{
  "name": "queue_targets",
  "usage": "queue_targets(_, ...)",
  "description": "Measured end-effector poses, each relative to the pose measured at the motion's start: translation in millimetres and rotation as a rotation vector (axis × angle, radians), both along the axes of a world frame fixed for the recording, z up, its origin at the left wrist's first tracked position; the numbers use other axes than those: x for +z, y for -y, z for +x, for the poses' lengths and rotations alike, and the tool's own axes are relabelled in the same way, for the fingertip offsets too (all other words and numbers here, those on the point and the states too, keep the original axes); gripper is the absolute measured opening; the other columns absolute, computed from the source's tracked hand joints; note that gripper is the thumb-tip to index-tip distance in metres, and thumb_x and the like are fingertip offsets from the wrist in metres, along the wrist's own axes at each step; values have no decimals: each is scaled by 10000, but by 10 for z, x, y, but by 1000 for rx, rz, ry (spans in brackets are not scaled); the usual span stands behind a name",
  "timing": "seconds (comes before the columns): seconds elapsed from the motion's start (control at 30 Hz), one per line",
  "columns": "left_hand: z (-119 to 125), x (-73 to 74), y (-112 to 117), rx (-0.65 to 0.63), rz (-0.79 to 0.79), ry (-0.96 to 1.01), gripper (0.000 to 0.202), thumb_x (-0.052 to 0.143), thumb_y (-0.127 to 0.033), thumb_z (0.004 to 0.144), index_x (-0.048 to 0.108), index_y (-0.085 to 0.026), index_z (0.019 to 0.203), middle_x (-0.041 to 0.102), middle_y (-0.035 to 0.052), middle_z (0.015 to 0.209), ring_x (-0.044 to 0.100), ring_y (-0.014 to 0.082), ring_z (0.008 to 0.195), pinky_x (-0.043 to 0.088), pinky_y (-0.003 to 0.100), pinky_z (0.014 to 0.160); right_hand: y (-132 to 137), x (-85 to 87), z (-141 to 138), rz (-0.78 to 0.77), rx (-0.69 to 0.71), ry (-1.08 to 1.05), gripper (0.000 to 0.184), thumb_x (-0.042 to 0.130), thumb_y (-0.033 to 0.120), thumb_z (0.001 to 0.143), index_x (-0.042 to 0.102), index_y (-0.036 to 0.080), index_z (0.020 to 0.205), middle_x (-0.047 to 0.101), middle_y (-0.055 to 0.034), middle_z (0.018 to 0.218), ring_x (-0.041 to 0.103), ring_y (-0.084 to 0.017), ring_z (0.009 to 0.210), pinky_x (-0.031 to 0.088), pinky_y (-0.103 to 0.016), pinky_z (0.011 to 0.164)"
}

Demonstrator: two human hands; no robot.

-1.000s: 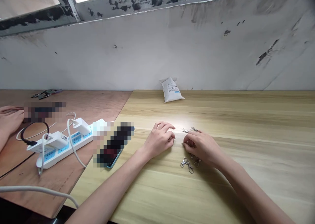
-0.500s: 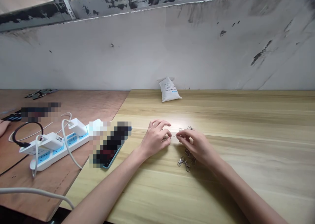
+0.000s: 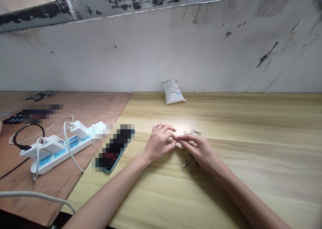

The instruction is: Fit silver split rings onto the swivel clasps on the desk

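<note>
My left hand (image 3: 159, 142) rests on the light wooden table (image 3: 226, 175) and pinches a small metal ring (image 3: 168, 141) between thumb and forefinger. My right hand (image 3: 198, 149) meets it fingertip to fingertip, pinching a small metal piece against that ring; the piece itself is too small to name. Several silver clasps (image 3: 189, 167) lie on the table under and beside my right wrist. Two more clasps (image 3: 192, 132) lie just beyond my right hand.
A small white bag (image 3: 173, 92) leans at the wall. Left of my arm lies a phone in a blue case (image 3: 113, 151), then a white power strip (image 3: 60, 145) with chargers and cables on a reddish board (image 3: 75, 104).
My hands have come together from a small gap until the fingertips touch at the ring. The other person's hand at the far left has gone out of view.
</note>
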State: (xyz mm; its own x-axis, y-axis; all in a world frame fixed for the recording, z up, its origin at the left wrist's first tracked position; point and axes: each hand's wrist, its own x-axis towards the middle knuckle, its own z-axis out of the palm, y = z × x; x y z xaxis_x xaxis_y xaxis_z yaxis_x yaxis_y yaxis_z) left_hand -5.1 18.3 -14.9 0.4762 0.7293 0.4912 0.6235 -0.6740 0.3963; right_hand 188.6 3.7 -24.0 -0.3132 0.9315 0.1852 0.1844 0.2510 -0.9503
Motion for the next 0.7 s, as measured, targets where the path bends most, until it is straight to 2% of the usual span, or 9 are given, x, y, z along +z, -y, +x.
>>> queue_targets(0.17, 1, 34, 13, 35, -92, 107, 60, 683, -249, 854, 639, -220, 825, 704, -6, 1073, 570, 193, 1075, 344, 369, 954, -11, 23, 31, -106, 24, -84, 291, 670, 455, 825, 761, 231, 988, 755, -74, 961, 710, -226, 883, 592, -375, 829)
queue_targets(0.33, -21, 56, -16, 53, -189, 166, 133, 693, -314, 845, 642, -228, 933, 714, 13, 1055, 579, 210, 1055, 364, 380, 960, -14, 48, 44, -82, 61, -90, 268, 662, 455, 836, 764, 241, 961, 748, -68, 968, 699, -214, 902, 590, -377, 844)
queue_targets(0.47, -136, 89, -101, 70, -144, 35, 102, 668, -319, 860, 660, -227, 903, 716, 8, 1050, 582, 216, 1042, 346, 408, 964, -26, 58, 75, -78, 19, -68, 299, 643, 463, 846, 750, 226, 994, 740, -78, 958, 691, -214, 897, 594, -375, 801)
queue_targets(0.6, -305, 102, -189, 137, -111, -103, 79, 603, -244, 883, 675, -219, 907, 693, 29, 1071, 569, 218, 1050, 340, 435, 976, -48, 47, 111, -42, -56, 52, 348, 609, 489, 856, 741, 193, 982, 719, -66, 790, 671, -197, 773, 573, -355, 736)
queue_targets(0.7, -396, 97, -227, 122, -106, -186, 118, 596, -236, 882, 688, -221, 953, 668, 44, 1101, 555, 223, 1077, 347, 438, 980, -54, 30, 111, -23, -75, 82, 344, 596, 486, 864, 733, 188, 968, 699, -50, 741, 649, -181, 727, 552, -333, 717)
